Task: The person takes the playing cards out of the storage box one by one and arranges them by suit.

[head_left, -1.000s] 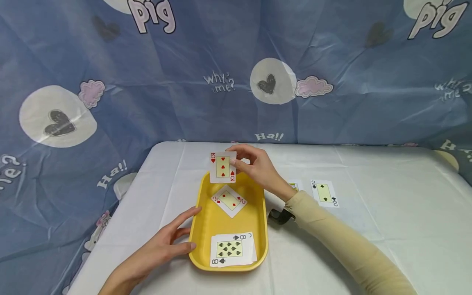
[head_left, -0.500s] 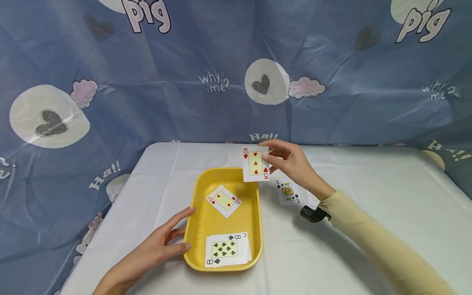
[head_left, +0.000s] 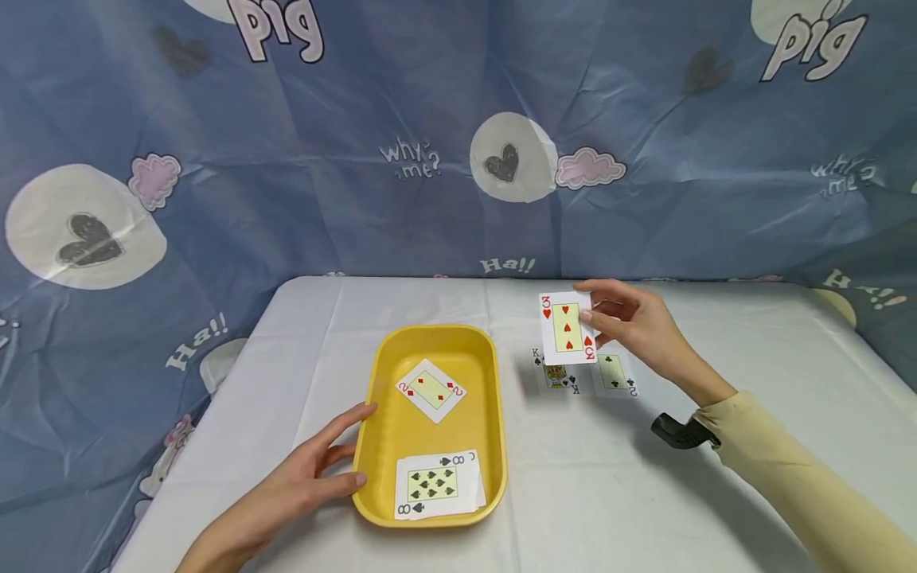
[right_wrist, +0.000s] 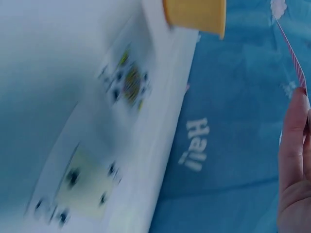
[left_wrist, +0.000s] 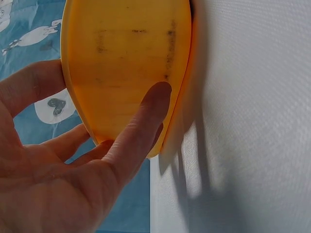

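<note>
Aloft over the white table [head_left: 573, 509], the three of hearts [head_left: 567, 328] is pinched at one side between thumb and fingers of the outstretched right hand [head_left: 637, 328]. Presumably light, springy and slick, it is best taken by an edge. The yellow tray [head_left: 390, 430] is touched by the left hand [head_left: 301, 483], fingers spread.

1. Inside the tray [head_left: 444, 434]: two of diamonds [head_left: 431, 390] toward the far end, eight of spades [head_left: 433, 484] at the near.
2. Right of it — king of spades [head_left: 556, 377], then two of clubs [head_left: 614, 372].
3. Three of hearts [head_left: 567, 328], in the right hand [head_left: 637, 326], before the king.
</note>
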A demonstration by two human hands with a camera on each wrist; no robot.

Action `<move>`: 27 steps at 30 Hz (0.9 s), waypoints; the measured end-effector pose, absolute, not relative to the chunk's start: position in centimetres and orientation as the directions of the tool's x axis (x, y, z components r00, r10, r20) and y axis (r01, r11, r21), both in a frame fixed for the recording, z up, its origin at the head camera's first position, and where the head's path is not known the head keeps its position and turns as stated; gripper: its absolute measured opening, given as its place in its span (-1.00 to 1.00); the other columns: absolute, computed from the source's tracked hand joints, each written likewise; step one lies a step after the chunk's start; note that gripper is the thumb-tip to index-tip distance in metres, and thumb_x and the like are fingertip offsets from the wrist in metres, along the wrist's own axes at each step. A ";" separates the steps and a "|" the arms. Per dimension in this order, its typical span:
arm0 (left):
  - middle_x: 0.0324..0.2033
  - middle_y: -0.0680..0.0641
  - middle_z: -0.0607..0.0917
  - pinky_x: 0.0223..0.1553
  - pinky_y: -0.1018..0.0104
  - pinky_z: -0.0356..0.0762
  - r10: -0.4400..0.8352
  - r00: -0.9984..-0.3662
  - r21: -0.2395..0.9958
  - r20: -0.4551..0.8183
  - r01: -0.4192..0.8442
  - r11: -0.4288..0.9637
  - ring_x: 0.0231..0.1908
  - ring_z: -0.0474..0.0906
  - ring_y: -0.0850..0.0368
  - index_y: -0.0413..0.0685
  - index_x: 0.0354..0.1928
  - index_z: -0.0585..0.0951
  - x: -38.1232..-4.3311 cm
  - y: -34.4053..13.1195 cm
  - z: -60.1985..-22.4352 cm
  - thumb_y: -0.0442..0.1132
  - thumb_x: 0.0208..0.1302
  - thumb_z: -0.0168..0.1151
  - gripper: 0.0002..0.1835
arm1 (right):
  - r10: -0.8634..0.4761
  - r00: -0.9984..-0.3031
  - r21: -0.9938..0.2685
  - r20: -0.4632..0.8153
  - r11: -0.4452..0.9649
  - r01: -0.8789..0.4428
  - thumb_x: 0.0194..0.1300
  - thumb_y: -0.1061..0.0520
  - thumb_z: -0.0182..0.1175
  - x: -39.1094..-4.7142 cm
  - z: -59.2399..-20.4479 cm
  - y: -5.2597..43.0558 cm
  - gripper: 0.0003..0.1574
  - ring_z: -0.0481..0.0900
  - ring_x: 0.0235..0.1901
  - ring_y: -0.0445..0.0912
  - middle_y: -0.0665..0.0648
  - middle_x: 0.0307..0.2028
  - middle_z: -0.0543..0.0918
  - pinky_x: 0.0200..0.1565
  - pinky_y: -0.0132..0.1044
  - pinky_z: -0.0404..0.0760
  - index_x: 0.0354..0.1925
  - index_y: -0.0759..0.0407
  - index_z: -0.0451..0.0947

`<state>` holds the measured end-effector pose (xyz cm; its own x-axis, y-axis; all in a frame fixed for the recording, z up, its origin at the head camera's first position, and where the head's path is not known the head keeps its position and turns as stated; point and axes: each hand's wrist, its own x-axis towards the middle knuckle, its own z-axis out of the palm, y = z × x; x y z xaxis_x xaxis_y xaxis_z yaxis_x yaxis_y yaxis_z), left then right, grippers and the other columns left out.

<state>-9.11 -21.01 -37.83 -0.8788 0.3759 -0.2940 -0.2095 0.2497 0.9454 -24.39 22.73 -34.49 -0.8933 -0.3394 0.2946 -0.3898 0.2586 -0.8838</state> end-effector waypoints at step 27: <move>0.53 -0.11 -0.11 0.08 0.13 0.50 0.352 -0.874 0.932 -0.336 -0.256 0.256 0.35 0.25 -0.18 0.20 0.54 0.10 -9.5 -21.0 -37.9 -0.18 0.31 0.30 -0.16 | -0.240 -0.966 -0.713 0.093 0.662 -0.233 0.32 0.20 0.30 -24.4 -38.6 37.5 -0.54 0.60 -0.31 -0.23 0.25 -0.18 0.58 -0.42 -0.22 0.63 0.15 0.27 0.49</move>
<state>-9.49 -20.98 -37.86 -0.8735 0.3523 -0.3360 -0.2556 0.2556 0.9324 -24.36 37.45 -38.55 -0.9663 -0.2400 0.0928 -0.2327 0.6615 -0.7129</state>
